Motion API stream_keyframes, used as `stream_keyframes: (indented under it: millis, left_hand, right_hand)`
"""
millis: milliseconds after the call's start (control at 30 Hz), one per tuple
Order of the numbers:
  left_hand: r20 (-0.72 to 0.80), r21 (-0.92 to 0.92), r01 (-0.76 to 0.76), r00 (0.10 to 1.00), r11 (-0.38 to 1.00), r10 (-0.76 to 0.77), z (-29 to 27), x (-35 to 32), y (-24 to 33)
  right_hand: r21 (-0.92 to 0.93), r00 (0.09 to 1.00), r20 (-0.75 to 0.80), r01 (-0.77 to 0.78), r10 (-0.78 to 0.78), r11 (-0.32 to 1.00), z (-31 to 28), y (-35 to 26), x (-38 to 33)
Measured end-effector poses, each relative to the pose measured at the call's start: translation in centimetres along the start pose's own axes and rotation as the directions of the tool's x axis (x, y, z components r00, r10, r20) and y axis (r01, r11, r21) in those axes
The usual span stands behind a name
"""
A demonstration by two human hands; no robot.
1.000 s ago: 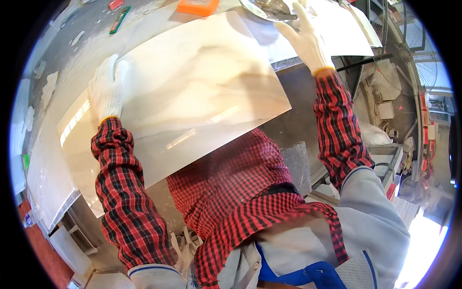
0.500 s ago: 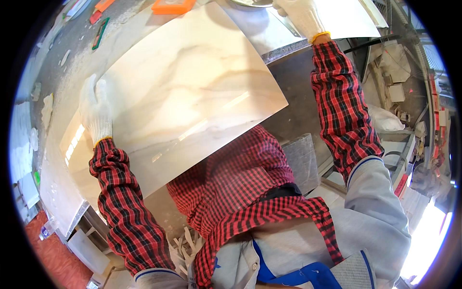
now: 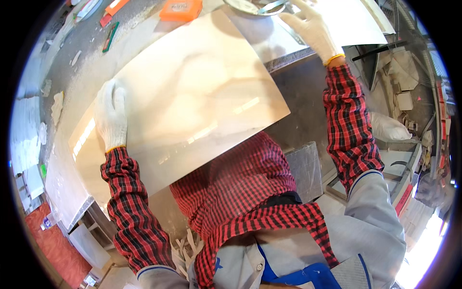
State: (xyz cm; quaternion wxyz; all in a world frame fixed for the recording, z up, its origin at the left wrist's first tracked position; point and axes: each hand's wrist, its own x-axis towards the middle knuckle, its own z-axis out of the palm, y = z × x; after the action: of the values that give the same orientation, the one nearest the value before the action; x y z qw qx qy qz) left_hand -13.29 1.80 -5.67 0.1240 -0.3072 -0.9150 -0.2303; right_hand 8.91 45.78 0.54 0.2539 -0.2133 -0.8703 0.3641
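My left hand [image 3: 111, 113], in a white knit glove, rests on the left part of a glossy cream slab [image 3: 192, 91] with faint grey-brown veins. Its fingers lie stretched out along the surface. At the top of the view my right hand [image 3: 315, 33], also gloved, has its thumb and fingers apart. Close by its fingertips is a grey metal ring-like piece [image 3: 273, 7] over a round shallow dish [image 3: 245, 6]. The upper edge of the picture cuts off part of the fingers. I see nothing gripped in either hand.
An orange box [image 3: 181, 9] and a green-handled cutter [image 3: 110, 37] lie on the dusty worktop [image 3: 89, 62] beyond the slab. A white sheet [image 3: 356, 24] is at the upper right. Below, a clear panel [image 3: 305, 171] leans right of my apron.
My right hand has drawn back slightly toward me, and its spread fingers show more plainly. The whole view has shifted a little. My left hand stays on the slab.
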Motion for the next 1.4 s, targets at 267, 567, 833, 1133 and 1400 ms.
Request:
stream_keyframes:
  millis: [267,567,833,1133,1400]
  left_hand:
    - [-0.041,0.020,0.033,0.999,0.999,-0.032,-0.1,-0.4,0.3]
    - [-0.070,0.005,0.011,0.998,1.000,-0.011,-0.3,-0.6,0.6]
    - [-0.056,-0.047,0.007,0.998,0.999,-0.009,-1.0,-0.2,0.9]
    - [-0.057,-0.005,0.041,0.998,0.999,-0.041,-1.2,-0.4,1.9]
    - [-0.019,-0.027,0.043,0.999,0.999,-0.044,-1.4,-0.1,2.2]
  right_hand:
    - [-0.296,0.998,0.050,0.051,-0.038,0.954,1.0,-0.5,1.5]
    - [-0.720,0.889,-0.071,0.267,-0.451,0.640,0.5,4.7,7.5]
    - [-0.847,0.980,0.191,0.192,-0.052,0.496,0.2,2.7,10.3]
    - [-0.521,0.958,0.270,0.232,-0.099,0.821,-2.2,1.5,7.9]
    - [-0.340,0.996,-0.045,0.054,-0.074,0.939,1.3,2.1,7.5]
